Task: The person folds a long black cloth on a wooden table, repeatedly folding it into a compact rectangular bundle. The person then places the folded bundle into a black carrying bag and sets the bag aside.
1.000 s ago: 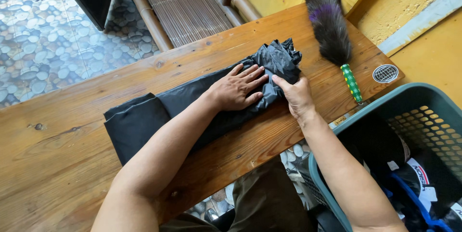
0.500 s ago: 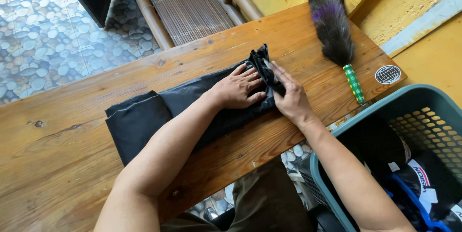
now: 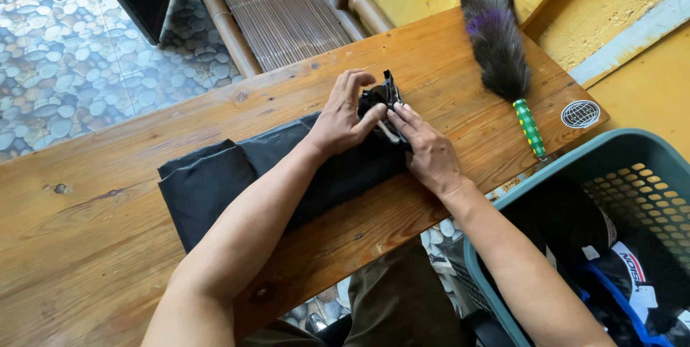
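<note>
On wooden tabletop [image 3: 86, 246], mid-span: black garment [image 3: 215, 181] laid lengthwise, flat end toward left edge, rolled end toward right. Left hand [image 3: 341, 117] curled over roll, thumb and fingers pinching bunched black fabric from far side. Right hand [image 3: 428, 149] pressed against same roll from near side, fingers [image 3: 402, 118] extended, gripping fabric. Roll sits between both hands, touching each. Feather duster [image 3: 496, 45] lies near far right corner, apart from hands. Teal laundry basket [image 3: 575, 167] stands beside right edge
</note>
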